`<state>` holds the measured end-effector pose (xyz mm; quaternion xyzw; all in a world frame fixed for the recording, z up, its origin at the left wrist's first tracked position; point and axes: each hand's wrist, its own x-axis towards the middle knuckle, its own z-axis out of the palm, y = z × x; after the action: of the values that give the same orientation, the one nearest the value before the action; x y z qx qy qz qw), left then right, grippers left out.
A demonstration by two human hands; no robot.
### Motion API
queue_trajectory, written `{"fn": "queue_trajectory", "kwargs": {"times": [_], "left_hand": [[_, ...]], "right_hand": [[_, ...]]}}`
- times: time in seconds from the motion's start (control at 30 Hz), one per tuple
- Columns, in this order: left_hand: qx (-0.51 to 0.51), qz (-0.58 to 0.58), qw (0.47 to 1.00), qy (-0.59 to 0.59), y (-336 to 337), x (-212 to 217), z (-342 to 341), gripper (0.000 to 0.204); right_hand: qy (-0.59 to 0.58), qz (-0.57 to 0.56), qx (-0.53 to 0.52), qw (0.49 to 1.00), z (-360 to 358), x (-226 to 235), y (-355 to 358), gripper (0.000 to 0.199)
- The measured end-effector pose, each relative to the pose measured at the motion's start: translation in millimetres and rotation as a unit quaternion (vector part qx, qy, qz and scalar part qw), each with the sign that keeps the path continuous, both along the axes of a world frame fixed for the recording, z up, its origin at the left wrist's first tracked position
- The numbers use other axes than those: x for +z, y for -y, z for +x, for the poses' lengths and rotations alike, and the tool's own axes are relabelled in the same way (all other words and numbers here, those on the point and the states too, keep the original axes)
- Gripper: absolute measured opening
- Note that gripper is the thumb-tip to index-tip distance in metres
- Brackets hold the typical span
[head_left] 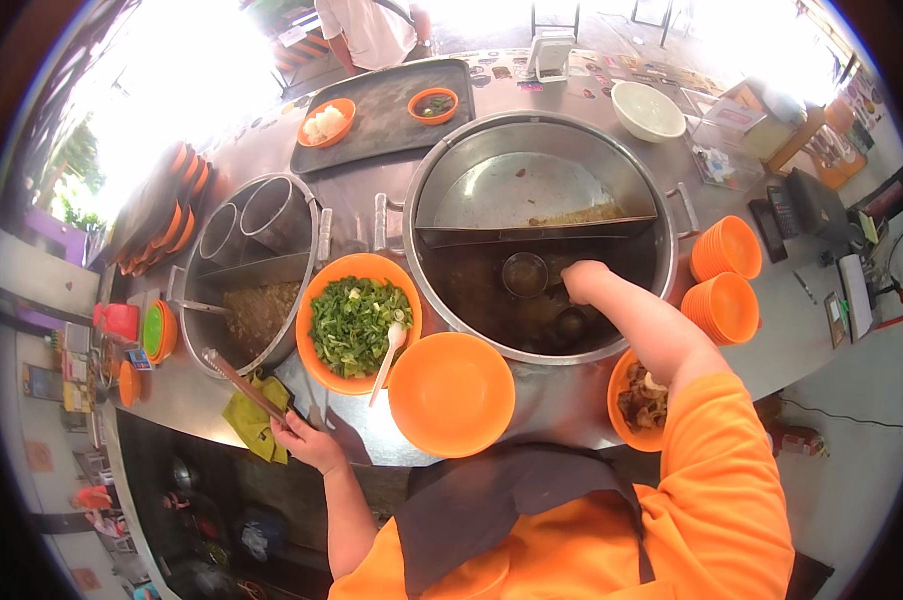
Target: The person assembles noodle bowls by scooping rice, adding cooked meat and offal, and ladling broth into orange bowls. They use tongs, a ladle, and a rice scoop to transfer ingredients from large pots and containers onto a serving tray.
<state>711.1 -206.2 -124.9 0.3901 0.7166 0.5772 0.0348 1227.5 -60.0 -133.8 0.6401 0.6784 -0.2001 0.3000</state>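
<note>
My left hand [311, 443] is closed around a long, narrow brownish utensil [243, 385] with a pale tip; its exact kind is unclear. Beneath it a yellow-green cloth [253, 418] lies at the counter's edge. My right hand [583, 281] reaches over the dark broth in the front half of a large divided pot [661, 190], fingers closed, their grip hidden. Just left of it a round, ladle-like cup [524, 274] sits in the broth. An orange bowl [451, 395] stands in front, beside an orange bowl of chopped greens [356, 325] with a white spoon [387, 365].
A smaller pot [316, 250] with metal cylinders stands left, near stacked dark trays [156, 225]. Behind, a black tray [391, 140] carries two filled bowls. Orange bowl stacks [726, 248] stand right; a bowl of brown food [639, 405] is by my right arm. A person [371, 35] stands across the counter.
</note>
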Motion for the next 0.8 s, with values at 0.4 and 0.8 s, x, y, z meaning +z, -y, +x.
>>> {"fn": "queue_trajectory", "kwargs": {"times": [0.4,0.8], "left_hand": [[0.120,-0.019,0.980,-0.157,3.7,6.8,-95.3,0.045],[0.223,0.045,0.959,0.168,-54.4,1.0,-125.3,0.044]], "right_hand": [[-0.203,0.390,0.018,0.898,3.8,197.0,82.1,0.053],[-0.174,0.795,-0.499,0.298,204.3,103.9,301.5,0.049]]}}
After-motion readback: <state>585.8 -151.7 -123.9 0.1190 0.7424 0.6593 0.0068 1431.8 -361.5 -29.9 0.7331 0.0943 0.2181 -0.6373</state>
